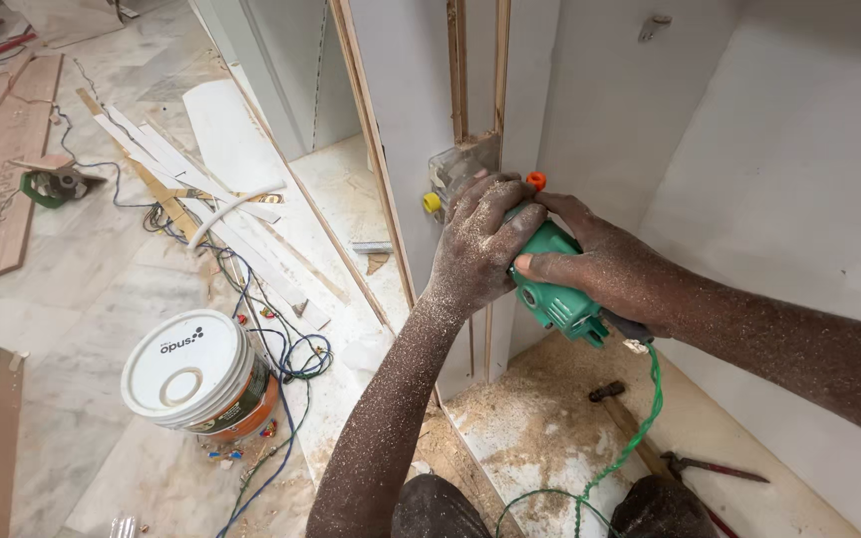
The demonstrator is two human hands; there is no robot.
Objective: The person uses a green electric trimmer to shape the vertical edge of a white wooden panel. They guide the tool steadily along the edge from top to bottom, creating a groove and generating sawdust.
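Note:
Both my hands grip a green power trimmer (557,295) held against the front edge of a white cabinet panel (421,120). My left hand (478,239) wraps over the tool's top, near its clear base (455,164) with a yellow knob (431,202). My right hand (600,264) clasps the green body from the right, beside an orange knob (536,180). Sawdust covers both forearms. A twisted green cord (640,428) hangs down from the tool.
A hammer (622,410) and pliers (715,467) lie on the sawdust-covered cabinet floor (540,428). A white lidded paint bucket (196,377) stands on the marble floor at left, with tangled cables (286,359), white laminate strips (211,199) and another green tool (52,184) beyond.

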